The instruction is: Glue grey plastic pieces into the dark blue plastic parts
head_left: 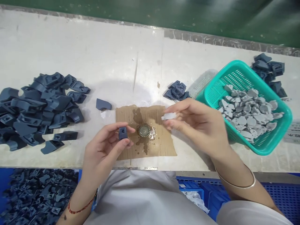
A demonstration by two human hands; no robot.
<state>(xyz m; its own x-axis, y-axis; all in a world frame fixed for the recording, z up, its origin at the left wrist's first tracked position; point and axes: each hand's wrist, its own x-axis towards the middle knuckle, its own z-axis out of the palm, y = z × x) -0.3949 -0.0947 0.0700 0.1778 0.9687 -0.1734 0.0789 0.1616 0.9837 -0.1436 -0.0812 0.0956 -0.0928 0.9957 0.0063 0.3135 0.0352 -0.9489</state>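
Observation:
Between the thumb and fingers of my left hand (106, 150) is a small dark blue-grey plastic part (123, 133), its end with a hole facing up. My right hand (199, 125) pinches a small light grey piece (169, 116) at the fingertips, apart from the dark part. Under and between both hands lies a piece of brown cardboard (167, 145) with wet stains. On it sits a small round metal cap or dish (144, 131), with liquid around it. One single dark part (103, 104) rests left of the cardboard.
A big pile of dark parts (47, 103) covers the table's left side. Smaller piles (177, 90) lie near a green basket (264, 151) of light grey pieces (248, 109) at right. Below the table edge stand a bin of dark parts (39, 193) and blue crates (215, 200).

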